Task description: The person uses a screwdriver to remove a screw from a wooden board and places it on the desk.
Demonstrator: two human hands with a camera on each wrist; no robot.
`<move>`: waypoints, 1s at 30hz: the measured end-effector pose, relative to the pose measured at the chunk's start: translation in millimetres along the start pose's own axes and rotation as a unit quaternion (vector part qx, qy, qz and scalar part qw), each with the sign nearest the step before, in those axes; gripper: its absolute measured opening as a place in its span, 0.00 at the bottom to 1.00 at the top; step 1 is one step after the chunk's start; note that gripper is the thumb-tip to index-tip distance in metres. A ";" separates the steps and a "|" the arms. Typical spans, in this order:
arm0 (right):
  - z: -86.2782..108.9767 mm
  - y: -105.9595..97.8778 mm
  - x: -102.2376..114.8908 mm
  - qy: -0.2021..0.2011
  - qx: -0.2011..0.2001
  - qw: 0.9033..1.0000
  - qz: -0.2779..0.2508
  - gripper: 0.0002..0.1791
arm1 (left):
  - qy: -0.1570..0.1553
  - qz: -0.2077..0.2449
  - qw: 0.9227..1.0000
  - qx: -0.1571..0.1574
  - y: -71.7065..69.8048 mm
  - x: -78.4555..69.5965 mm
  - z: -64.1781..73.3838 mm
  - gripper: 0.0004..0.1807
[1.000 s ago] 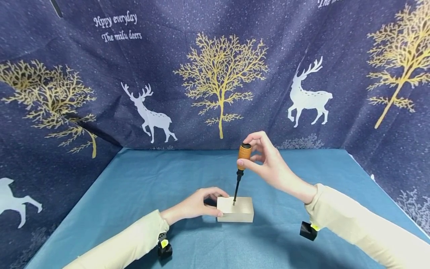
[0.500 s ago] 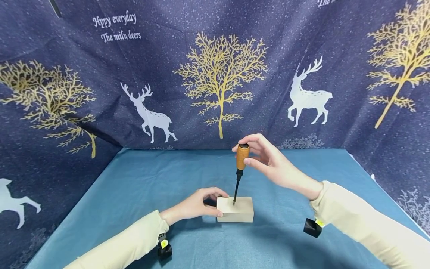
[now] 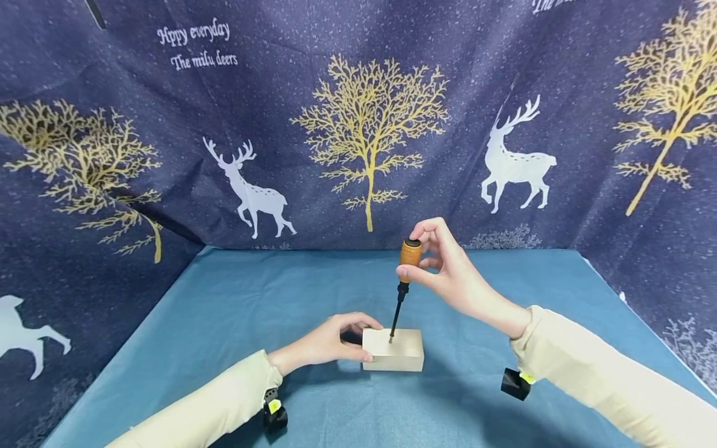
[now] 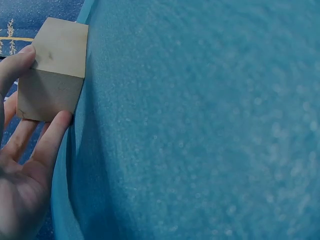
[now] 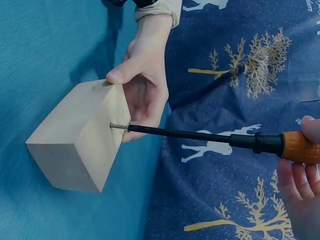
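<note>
A pale wooden block (image 3: pixel 406 348) lies on the blue cloth, and a screw (image 5: pixel 119 126) stands partly sunk in its top face. My left hand (image 3: pixel 330 339) grips the block's left end, thumb at the front and fingers behind. In my right hand (image 3: pixel 448 274) is a screwdriver (image 3: pixel 399 305) with an orange-brown handle and black shaft, held between thumb and fingers. Its tip meets the screw head, and the shaft leans slightly to the right. The left wrist view shows the block (image 4: pixel 57 50) from its end, with fingers (image 4: pixel 52 137) against it.
Blue cloth (image 3: pixel 252 292) covers the table around the block. Behind it hangs a dark blue curtain (image 3: pixel 358 37) printed with deer and gold trees. A small black camera (image 3: pixel 515 384) hangs under the right sleeve, and another camera (image 3: pixel 274 417) under the left.
My right hand's fingers shift around the handle, reaching forward half a second ago and drawn back now. The handle's top moves slightly right. The block and left hand stay put.
</note>
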State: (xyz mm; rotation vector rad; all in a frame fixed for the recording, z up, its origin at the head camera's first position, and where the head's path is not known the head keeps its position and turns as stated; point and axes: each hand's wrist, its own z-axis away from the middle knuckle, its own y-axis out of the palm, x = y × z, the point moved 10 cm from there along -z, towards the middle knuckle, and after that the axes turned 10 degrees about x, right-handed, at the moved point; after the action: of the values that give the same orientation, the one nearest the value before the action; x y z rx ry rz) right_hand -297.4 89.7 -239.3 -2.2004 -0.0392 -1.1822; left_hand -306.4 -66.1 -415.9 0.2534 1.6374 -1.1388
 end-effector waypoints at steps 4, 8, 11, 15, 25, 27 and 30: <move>0.7 -1.3 1.7 -0.013 0.010 1.000 -0.003 0.27 | -0.003 0.004 1.000 -0.001 -0.7 0.5 -1.4 0.27; 1.7 2.2 6.6 -0.046 0.048 0.997 -0.037 0.26 | -0.006 0.009 1.000 0.001 -0.5 0.7 -2.3 0.27; 2.2 7.8 11.1 -0.079 0.089 0.989 -0.086 0.25 | -0.011 0.011 1.000 0.005 0.1 0.8 -2.3 0.26; 1.5 10.8 11.5 -0.093 0.100 0.984 -0.110 0.23 | -0.014 0.013 1.000 0.004 0.4 -0.4 -1.4 0.26; -0.1 -0.8 1.3 -0.015 -0.006 1.000 -0.014 0.28 | -0.008 0.018 1.000 0.002 0.4 -0.9 -0.2 0.27; 0.3 -0.7 0.4 -0.009 -0.009 1.000 -0.022 0.29 | -0.004 0.013 1.000 0.002 0.2 -2.0 0.1 0.27; 0.9 -0.8 -0.7 -0.005 -0.013 0.999 -0.031 0.30 | 0.000 0.004 1.000 0.001 -0.5 -3.0 0.8 0.27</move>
State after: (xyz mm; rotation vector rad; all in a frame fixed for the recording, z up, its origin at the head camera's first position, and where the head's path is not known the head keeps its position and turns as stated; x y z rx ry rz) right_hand -297.5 91.1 -239.8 -2.2419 -0.0972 -1.2126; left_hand -305.0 -65.9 -413.1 0.2619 1.6335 -1.1341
